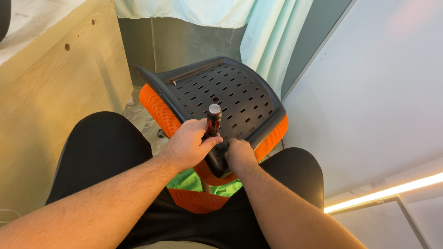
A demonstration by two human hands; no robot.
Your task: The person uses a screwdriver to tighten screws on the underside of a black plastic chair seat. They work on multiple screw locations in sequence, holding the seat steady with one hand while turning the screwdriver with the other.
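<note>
Work looks mid-way: the left hand [189, 144] grips a screwdriver [213, 121] upright on the black chair back [221, 94] at centre, while the right hand [239, 154], at four o'clock, closes around its lower edge, fastening unfinished.

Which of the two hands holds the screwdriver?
The left hand grips the screwdriver; the right hand only steadies the chair back.
</note>
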